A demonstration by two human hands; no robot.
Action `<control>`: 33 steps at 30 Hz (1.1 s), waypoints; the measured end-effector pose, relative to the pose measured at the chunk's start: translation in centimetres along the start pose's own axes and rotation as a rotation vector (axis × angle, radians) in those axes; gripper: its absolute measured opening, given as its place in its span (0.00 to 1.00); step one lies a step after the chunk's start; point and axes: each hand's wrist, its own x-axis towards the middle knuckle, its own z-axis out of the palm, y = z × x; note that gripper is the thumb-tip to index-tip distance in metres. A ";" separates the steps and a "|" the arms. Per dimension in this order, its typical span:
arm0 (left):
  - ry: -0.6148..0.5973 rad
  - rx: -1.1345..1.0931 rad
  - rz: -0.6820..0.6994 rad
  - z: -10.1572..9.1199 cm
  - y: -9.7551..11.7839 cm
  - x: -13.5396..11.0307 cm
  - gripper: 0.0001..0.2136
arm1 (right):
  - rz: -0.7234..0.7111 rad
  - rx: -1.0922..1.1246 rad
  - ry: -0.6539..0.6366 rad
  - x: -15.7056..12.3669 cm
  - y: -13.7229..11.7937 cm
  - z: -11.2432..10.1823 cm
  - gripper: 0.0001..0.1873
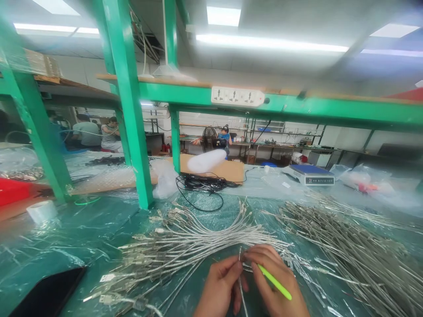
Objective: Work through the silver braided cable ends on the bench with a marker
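Both my hands meet low in the middle of the view, above a green mat wrapped in plastic film. My left hand (220, 286) pinches a thin silver cable (240, 259) that runs upright between the two hands. My right hand (276, 281) is closed too; a lime-green stick (274, 281) lies across its fingers, and its fingertips touch the same cable. Just beyond the hands, a bundle of silver cables (194, 240) with small connectors fans out to the left.
A large heap of the same cables (350, 242) fills the right side. A green post (132, 127) stands ahead left, with a black cord coil (201, 185), a scale (312, 175), a tape roll (41, 210) and a dark phone (49, 293). People work in the background.
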 end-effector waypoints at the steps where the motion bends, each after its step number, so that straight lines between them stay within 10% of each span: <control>1: -0.003 0.009 -0.005 0.1 -0.1 0.0 0.18 | 0.001 -0.007 0.002 -0.1 0.2 0.0 0.14; 33: 0.001 0.013 0.027 0.0 0.1 -0.1 0.18 | -0.048 0.073 0.012 0.5 -0.7 -0.1 0.15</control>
